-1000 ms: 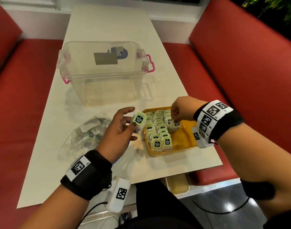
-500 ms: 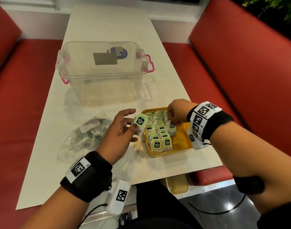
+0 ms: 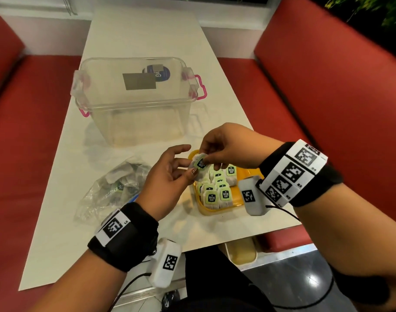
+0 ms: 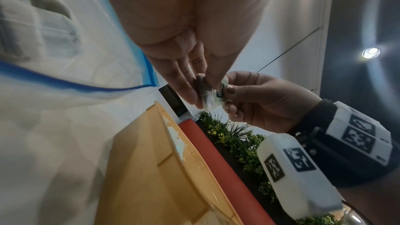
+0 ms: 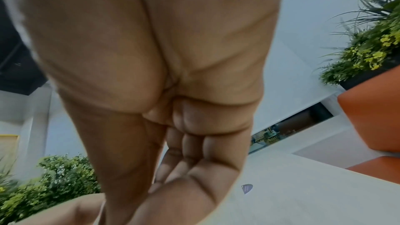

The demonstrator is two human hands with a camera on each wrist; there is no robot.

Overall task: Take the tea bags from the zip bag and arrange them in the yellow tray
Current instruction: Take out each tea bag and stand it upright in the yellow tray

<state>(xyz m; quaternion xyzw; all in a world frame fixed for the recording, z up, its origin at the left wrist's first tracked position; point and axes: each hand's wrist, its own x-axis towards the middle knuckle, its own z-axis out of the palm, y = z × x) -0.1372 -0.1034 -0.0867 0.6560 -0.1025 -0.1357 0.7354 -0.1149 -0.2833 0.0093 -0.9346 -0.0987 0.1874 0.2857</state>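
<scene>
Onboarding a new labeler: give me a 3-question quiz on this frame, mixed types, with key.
1. True or false: both hands pinch the same tea bag.
2. Multiple choice: the zip bag lies (A) inside the clear bin, (B) on the table, on the left hand's side, (C) in the tray.
3. Fill in: the bags already placed stand in rows in the yellow ____.

Key:
1. True: the left hand and right hand meet on it above the tray's far corner.
2. B.
3. tray.
</scene>
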